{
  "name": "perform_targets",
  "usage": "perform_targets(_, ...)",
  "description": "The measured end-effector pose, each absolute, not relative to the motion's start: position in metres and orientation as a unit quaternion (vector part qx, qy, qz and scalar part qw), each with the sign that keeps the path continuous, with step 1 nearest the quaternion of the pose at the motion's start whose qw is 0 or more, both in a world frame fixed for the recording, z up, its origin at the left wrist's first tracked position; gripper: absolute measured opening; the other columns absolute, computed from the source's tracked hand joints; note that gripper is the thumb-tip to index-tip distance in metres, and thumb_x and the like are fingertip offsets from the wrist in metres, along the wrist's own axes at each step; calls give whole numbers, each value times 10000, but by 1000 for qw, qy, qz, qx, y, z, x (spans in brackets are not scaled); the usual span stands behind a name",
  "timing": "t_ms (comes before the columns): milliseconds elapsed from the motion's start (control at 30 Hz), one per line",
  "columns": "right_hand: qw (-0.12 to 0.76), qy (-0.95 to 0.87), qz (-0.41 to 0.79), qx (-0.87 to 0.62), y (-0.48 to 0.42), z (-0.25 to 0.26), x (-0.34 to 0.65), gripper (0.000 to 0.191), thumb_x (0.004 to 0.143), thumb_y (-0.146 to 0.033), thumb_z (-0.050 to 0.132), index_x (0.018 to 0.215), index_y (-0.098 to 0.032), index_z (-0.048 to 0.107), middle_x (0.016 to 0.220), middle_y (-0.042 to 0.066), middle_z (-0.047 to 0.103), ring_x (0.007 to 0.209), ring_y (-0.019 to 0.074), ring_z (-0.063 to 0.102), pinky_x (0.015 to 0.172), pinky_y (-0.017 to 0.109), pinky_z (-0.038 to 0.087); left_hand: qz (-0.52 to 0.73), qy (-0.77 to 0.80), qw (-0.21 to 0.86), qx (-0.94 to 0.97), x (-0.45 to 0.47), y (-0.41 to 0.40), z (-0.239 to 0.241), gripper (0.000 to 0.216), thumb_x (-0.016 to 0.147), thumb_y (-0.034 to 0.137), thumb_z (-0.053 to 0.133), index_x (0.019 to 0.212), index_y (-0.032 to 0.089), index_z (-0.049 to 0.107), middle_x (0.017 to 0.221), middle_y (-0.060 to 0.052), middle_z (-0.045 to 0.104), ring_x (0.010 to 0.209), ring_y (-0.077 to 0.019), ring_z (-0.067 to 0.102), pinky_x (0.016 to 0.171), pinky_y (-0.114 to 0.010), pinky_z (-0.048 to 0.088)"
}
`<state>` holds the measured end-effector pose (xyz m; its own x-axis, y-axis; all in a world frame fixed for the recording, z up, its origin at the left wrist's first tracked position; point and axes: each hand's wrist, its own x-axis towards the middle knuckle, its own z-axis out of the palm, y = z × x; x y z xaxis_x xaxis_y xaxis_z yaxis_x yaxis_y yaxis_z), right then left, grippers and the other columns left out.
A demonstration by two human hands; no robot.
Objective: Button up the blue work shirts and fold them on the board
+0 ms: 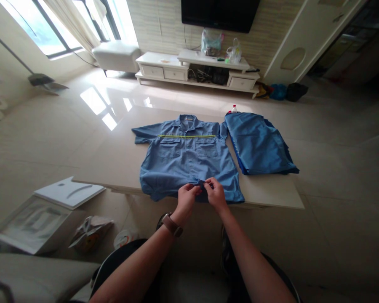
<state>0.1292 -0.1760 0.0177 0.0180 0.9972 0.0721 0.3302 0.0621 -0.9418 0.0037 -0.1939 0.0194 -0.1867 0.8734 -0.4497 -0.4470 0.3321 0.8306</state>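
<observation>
A blue short-sleeved shirt (pixel 189 151) with a yellow stripe across the chest and two flap pockets lies front up on the table (pixel 271 189), its collar at the far side. My left hand (pixel 187 198), with a brown watch (pixel 172 225) on the wrist, pinches the front placket close to the bottom hem. Right beside it, my right hand (pixel 215 193) pinches the same spot with bent fingers. The cloth between the fingertips is lifted a little; the button there is too small to make out. The hem hangs slightly over the near table edge.
To the right of the shirt lies a pile of folded blue cloth (pixel 259 143), with a red-capped bottle (pixel 234 108) behind it. An open white box (pixel 34 223) and a crumpled bag (pixel 91 233) stand on the floor at left. A white TV cabinet (pixel 164 67) lines the far wall.
</observation>
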Motion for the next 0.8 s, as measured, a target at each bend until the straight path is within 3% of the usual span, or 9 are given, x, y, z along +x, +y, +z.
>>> perform_targets(433,398,-546,424,-603,-173,12,133,366,766,-564,646,778,-199,676,645,12,618,596,173,532,581,290,435,492,560,612,262,-4,-195,27,117,627,227,757,610,134,688,598,-33,648,590,-132,573,619,-246,409)
perform_targets(667,416,-593,303,-620,-170,8,138,228,823,-410,563,703,-217,579,726,35,626,710,195,574,726,326,461,464,566,620,283,3,-199,32,82,613,214,691,572,151,660,560,-20,625,569,-124,551,603,-239,401)
perform_targets(800,415,-585,283,-637,-166,10,146,142,769,-349,536,684,-236,521,724,26,603,737,201,563,754,333,456,367,565,633,382,-8,-203,40,139,658,250,673,547,175,635,540,-27,632,545,-143,571,572,-243,388)
